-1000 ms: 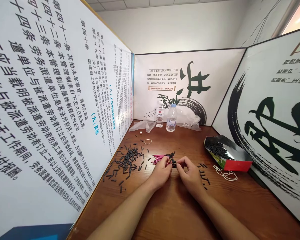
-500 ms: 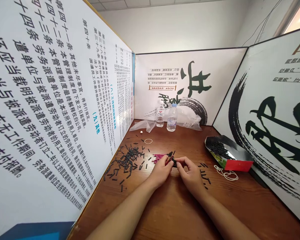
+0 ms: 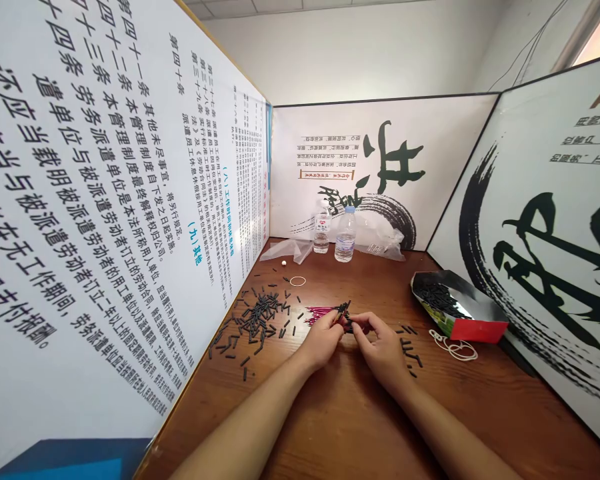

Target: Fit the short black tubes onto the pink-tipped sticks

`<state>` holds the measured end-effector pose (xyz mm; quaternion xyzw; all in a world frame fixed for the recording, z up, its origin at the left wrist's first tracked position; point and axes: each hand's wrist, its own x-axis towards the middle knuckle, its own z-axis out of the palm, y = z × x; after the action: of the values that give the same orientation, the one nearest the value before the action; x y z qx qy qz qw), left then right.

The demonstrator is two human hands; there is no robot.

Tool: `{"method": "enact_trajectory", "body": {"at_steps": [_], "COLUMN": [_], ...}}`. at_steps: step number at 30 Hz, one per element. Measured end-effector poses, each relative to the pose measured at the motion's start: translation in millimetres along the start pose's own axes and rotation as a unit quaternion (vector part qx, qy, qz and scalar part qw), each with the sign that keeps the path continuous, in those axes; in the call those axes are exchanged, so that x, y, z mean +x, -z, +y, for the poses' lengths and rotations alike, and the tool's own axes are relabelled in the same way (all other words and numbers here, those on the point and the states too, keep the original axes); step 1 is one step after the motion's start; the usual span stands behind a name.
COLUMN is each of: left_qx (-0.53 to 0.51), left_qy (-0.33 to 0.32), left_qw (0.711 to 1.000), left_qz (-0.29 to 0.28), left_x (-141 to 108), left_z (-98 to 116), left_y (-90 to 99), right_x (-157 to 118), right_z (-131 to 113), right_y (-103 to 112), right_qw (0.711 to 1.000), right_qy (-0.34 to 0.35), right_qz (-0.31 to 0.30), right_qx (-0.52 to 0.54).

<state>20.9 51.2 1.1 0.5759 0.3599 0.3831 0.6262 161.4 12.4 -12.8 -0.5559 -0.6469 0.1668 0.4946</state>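
Note:
Near the middle of the brown table, my left hand [image 3: 322,341] is closed on thin sticks with black ends that poke up past its fingertips. My right hand [image 3: 378,341] is beside it, thumb and fingers pinched at the black ends; what exactly it grips is too small to make out. A bundle of pink sticks [image 3: 318,313] lies just behind my left hand, partly hidden by it. A loose pile of short black pieces [image 3: 261,319] spreads over the table to the left. Several more black pieces [image 3: 409,348] lie right of my right hand.
An open box [image 3: 480,328] with black pieces inside stands at the right, white bands [image 3: 456,347] before it. Two bottles [image 3: 322,230] [image 3: 345,237] and clear plastic bags [image 3: 290,251] are at the back. A thin ring [image 3: 297,281] lies behind the pile. Printed panels [image 3: 350,160] enclose the table [image 3: 340,427].
The sticks and black ends between my fingertips have shifted slightly, and my fingers are a little differently set. The whole view has moved a little.

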Motion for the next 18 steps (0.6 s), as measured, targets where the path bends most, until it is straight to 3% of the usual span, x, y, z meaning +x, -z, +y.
{"method": "enact_trajectory", "body": {"at_steps": [6, 14, 18], "left_qx": [-0.058, -0.090, -0.103], "left_qy": [0.118, 0.170, 0.176], "left_qw": [0.989, 0.972, 0.969], "left_qz": [-0.073, -0.135, -0.136], "left_x": [-1, -4, -5], "left_z": [7, 14, 15], "left_y": [8.7, 16.7, 16.6], "right_x": [-1, -2, -4], "right_z": [-3, -10, -11], "right_y": [1, -1, -1], "right_qw": [0.999, 0.989, 0.987], "right_qy": [0.038, 0.119, 0.117], "right_qz": [0.007, -0.027, -0.040], "right_qx": [-0.037, -0.087, -0.105]}}
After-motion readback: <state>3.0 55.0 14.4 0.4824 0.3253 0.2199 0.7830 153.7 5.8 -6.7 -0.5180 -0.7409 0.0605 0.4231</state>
